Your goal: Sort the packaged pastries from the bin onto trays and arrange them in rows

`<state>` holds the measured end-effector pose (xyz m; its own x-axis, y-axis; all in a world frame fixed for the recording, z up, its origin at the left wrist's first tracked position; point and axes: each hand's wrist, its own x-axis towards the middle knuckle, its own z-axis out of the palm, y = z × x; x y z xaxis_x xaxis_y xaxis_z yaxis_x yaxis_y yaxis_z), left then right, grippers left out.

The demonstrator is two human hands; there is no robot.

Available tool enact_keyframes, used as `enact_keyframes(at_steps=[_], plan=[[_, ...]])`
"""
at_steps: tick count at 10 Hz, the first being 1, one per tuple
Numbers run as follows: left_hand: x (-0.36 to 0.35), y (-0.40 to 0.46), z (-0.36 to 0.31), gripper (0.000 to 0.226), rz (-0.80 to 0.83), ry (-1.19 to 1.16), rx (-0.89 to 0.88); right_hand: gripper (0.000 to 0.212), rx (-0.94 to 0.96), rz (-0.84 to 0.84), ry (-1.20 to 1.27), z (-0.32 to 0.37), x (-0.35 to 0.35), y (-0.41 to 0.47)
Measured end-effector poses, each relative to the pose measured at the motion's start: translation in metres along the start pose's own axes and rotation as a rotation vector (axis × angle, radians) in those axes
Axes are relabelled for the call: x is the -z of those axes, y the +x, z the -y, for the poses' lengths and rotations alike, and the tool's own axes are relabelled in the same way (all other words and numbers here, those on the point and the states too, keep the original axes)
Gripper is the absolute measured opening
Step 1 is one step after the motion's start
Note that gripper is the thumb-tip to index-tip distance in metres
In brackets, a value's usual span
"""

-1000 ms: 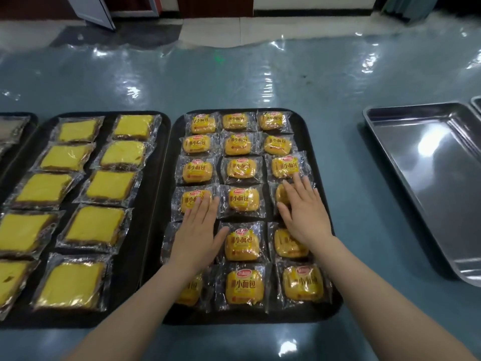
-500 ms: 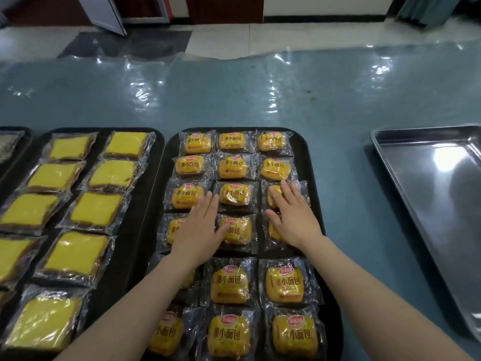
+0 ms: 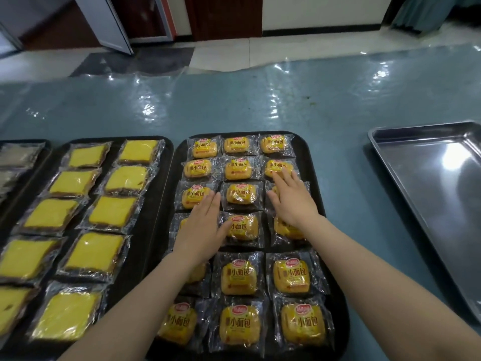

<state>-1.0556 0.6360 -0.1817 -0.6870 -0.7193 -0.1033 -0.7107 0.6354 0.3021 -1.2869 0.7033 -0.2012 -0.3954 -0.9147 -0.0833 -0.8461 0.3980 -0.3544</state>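
Note:
A black tray (image 3: 329, 259) holds several small wrapped buns with yellow labels, laid in three columns. My left hand (image 3: 201, 226) lies flat with straight fingers on the left column, around the third and fourth rows. My right hand (image 3: 292, 200) lies flat on the right column, fingertips reaching the second-row bun (image 3: 276, 166). Between my hands the middle-column bun (image 3: 240, 194) is uncovered. Neither hand grips anything. No bin is in view.
A second black tray (image 3: 158, 204) on the left carries two columns of flat yellow cake slices (image 3: 112, 213) in clear wrap. A third tray edge (image 3: 15, 155) shows at far left. A steel tray (image 3: 426, 183) sits at right on the blue tabletop (image 3: 260, 105).
Both hands have slid away from me along the bun columns, by about one row, still flat. The camera has tilted, so more near rows show.

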Motion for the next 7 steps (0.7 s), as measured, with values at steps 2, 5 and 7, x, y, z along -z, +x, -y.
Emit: enact_keyframes(at_steps=[2, 5, 7], plan=[[0.006, 0.005, -0.001, 0.074, -0.009, -0.098, 0.075, 0.058, -0.005, 0.035, 0.001, 0.013, -0.009, 0.034], [0.011, 0.02, 0.007, 0.071, -0.059, -0.151, 0.145, 0.071, -0.026, 0.074, -0.115, -0.001, -0.021, 0.055], [0.009, 0.01, 0.006, 0.071, -0.05, -0.198, 0.137, 0.069, 0.059, 0.028, -0.059, 0.011, -0.008, 0.044]])
